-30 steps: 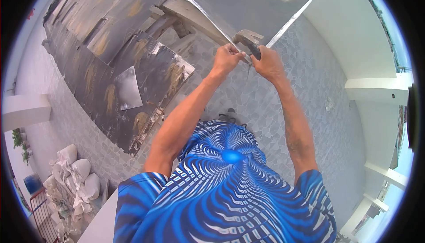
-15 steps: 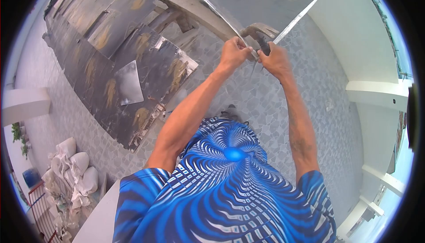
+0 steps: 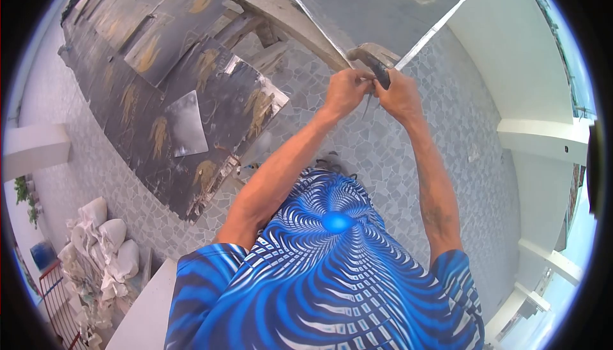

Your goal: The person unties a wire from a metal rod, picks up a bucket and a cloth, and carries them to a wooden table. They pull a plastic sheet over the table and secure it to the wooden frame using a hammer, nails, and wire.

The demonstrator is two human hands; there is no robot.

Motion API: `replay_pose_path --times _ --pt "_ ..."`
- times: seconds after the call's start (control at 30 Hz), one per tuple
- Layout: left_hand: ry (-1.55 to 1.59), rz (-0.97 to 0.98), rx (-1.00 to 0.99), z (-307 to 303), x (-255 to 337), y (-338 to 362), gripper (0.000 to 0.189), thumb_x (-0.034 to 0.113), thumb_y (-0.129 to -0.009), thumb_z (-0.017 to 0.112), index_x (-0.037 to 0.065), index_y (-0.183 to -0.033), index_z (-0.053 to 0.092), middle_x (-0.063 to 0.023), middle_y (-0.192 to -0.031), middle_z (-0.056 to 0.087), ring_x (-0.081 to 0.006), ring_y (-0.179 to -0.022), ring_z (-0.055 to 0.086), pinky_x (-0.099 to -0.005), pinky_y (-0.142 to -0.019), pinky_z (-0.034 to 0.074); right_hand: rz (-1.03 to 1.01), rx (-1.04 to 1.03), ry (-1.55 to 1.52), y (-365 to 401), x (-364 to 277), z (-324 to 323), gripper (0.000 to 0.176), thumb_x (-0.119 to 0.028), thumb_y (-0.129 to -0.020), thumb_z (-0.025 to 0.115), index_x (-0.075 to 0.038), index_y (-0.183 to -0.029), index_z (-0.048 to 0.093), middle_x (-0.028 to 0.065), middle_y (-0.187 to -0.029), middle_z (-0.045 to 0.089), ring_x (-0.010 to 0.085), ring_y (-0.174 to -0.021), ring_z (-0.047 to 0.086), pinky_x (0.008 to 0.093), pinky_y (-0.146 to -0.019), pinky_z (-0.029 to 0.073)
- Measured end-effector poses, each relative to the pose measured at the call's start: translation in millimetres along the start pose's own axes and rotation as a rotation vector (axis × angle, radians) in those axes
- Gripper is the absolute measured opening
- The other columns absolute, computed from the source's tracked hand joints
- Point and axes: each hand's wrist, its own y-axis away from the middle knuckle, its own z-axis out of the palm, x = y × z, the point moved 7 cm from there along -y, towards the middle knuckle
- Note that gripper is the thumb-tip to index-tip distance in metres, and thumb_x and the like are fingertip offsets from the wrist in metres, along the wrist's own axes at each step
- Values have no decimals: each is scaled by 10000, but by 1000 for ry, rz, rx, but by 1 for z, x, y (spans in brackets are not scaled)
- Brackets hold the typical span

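Observation:
A claw hammer (image 3: 378, 69) with a dark grip is in my right hand (image 3: 401, 98). Its metal head sits against the near corner of a dark sheet (image 3: 408, 12) with silvery edges. Close beside it, my left hand (image 3: 347, 92) is closed in a pinch, the fingertips almost meeting my right thumb. What the left fingers pinch is hidden. Below the fingertips a thin pointed piece (image 3: 366, 105) sticks down, too small to name. A wooden beam (image 3: 294, 21) runs along the sheet's left edge, up to my hands.
Worn dark boards (image 3: 128, 95) with yellowish smears lie at left, and a pale rectangular piece (image 3: 187, 125) rests on them. Pale sacks (image 3: 108, 241) are heaped at lower left near a red metal rack (image 3: 60, 296). A white wall (image 3: 517, 63) borders the stone-patterned floor (image 3: 460, 158) at right.
Both hands and the hammer have shifted slightly down in view. My left hand has turned, and the pale strip seen between my hands before is now mostly covered.

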Motion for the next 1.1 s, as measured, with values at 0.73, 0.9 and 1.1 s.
replay_pose_path --times 0.73,0.9,1.1 --pt "-120 242 -71 10 6 -2 181 97 -821 778 78 -1000 769 -104 -890 728 -189 -787 686 -312 -712 516 249 -285 -362 14 -1 -25 318 -175 -775 577 13 -1010 679 62 -660 689 122 -603 621 283 -532 454" --pt "20 286 -50 14 -8 3 182 90 -839 766 89 -1021 775 -15 -868 664 -59 -622 464 -252 -558 399 261 -331 -417 21 0 -22 305 -166 -784 567 17 -1009 661 74 -666 686 120 -580 612 277 -516 450" --pt "-78 282 -69 13 -13 -2 169 84 -839 763 85 -1008 764 -39 -865 662 -105 -693 554 -276 -631 455 277 -258 -380 26 2 -25 312 -191 -829 580 34 -1036 641 98 -708 680 144 -559 608 313 -561 475"
